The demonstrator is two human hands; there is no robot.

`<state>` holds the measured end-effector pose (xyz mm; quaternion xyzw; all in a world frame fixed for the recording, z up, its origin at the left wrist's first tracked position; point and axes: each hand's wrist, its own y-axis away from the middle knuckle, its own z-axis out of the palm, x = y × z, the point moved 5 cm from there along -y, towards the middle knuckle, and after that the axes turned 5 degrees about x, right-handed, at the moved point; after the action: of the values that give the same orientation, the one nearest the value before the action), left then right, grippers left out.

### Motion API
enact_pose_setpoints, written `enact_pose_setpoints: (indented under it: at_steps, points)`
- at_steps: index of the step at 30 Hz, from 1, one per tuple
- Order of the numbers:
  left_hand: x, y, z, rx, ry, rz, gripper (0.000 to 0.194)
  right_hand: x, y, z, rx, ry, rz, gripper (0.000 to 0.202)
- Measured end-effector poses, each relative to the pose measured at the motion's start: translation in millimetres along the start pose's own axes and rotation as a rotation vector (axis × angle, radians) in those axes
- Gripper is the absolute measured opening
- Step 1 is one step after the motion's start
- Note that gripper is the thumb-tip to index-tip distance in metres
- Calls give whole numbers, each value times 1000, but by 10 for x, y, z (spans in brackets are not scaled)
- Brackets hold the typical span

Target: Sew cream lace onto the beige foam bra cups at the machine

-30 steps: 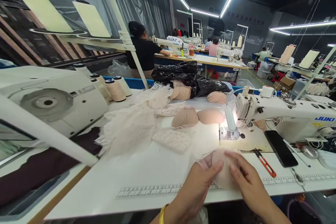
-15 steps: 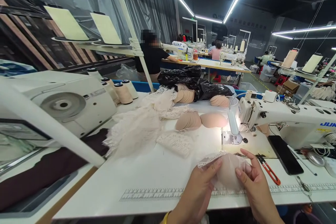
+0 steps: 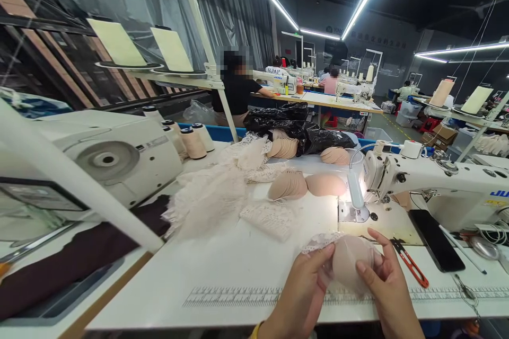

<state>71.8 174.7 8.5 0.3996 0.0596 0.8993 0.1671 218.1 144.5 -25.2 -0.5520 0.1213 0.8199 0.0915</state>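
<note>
Look for the cup (image 3: 347, 262) on the near side of the machine (image 3: 445, 183), in front of its needle end, held together with pale lace (image 3: 317, 243). Hard to tell whether touching the tabletop (image 3: 214, 262) or just above it. Clamped by the left hand (image 3: 305, 280) at the cup's left edge, lace included, with thumb in front and fingers mostly hidden behind. Gripped by the right hand (image 3: 392, 286) on the cup's right side, with thumb pressed on the front and index finger raised and apart.

Judging by the smooth, rounded form, probably very light and springy, soft enough to dent under a thumb yet firm enough to regain shape. Expect far less body from the lace: thin, limp, likely to slip over the smooth cup, pucker or snag. Best to take hold at the rim, pinching cup and lace together, with thumbs on opposite sides and little pressure on the dome. Avoid tugging on lace alone; could stretch or tear. Note the snips (image 3: 413, 267) on the near side of the machine, and the stack (image 3: 287, 185) of similar cups, fanned to the left of its needle end.
</note>
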Motion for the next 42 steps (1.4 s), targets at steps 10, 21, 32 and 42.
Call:
enact_pose_setpoints:
  at_steps: [10, 21, 32, 42]
  points:
    - [-9, -16, 97, -56, 11, 28, 39, -7, -19, -1, 12, -35, -9, 95]
    - [-42, -43, 129, -63, -7, -21, 38, -32, -9, 2, 12, -52, 28, 98]
    - [-32, -201, 201, -50, 31, -137, 37, -39, -22, 8, -36, -30, -3, 102]
    - [618, -14, 458, -892, -1128, 223, 19, -461, -410, -165, -478, 912, -721, 18]
